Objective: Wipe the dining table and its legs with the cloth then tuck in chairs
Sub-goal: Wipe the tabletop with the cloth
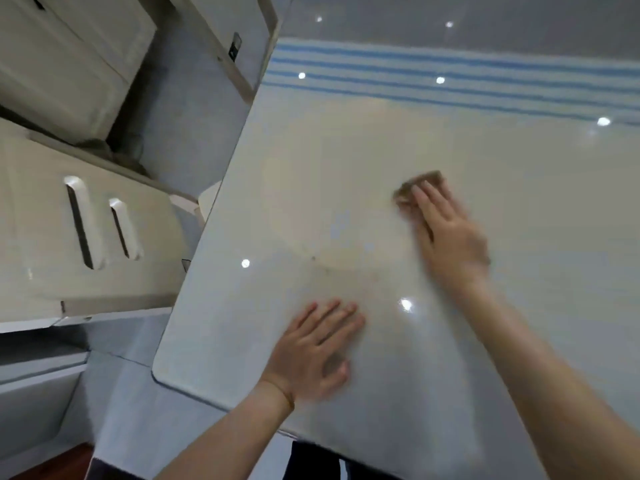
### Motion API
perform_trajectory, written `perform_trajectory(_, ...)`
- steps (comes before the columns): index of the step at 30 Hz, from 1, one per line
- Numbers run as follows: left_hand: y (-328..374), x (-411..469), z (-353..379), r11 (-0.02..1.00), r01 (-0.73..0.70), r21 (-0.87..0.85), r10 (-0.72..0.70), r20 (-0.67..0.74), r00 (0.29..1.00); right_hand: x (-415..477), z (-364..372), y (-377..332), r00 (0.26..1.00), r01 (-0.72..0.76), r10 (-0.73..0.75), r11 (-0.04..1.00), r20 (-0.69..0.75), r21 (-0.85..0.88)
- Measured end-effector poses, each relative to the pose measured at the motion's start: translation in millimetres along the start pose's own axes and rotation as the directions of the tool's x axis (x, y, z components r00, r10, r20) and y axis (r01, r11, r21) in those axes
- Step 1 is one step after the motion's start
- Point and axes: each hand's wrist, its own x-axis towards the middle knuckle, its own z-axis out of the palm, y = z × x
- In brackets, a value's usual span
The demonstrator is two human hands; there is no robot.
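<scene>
Left hand: lay flat, fingers spread, holding nothing, on the glossy table near its front edge. Right hand: pressed flat over a brown cloth, which showed just beyond its fingertips; chair stood left of both hands.

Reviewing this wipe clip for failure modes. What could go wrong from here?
1. The cloth is small and mostly under the right hand; the fingers could slide off it and smear the glossy table.
2. Dark specks sit between the hands, beside the cloth; the pass may miss them.
3. The left hand lies flat on the table, likely leaving prints.
</scene>
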Motion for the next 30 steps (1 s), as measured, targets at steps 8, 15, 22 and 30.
perform_trajectory(8,1,-1,-2,1.0,0.01,-0.008,-0.01,0.01,1.0,-58,-57,71,0.978,0.172,-0.165,0.984,0.125,-0.041)
perform_trajectory(15,3,0,-5,1.0,0.023,-0.011,-0.023,0.026,0.999,-12,-14,20,0.994,-0.09,0.085,0.994,-0.067,-0.065)
perform_trajectory(22,4,-1,-3,1.0,0.012,-0.012,-0.012,0.002,1.0,-156,-60,40,0.936,0.307,-0.294,0.951,0.192,-0.042)
perform_trajectory(30,2,-1,1,1.0,0.002,-0.002,-0.002,-0.023,1.0,-92,-64,73,0.895,-0.42,0.405,0.906,-0.185,-0.048)
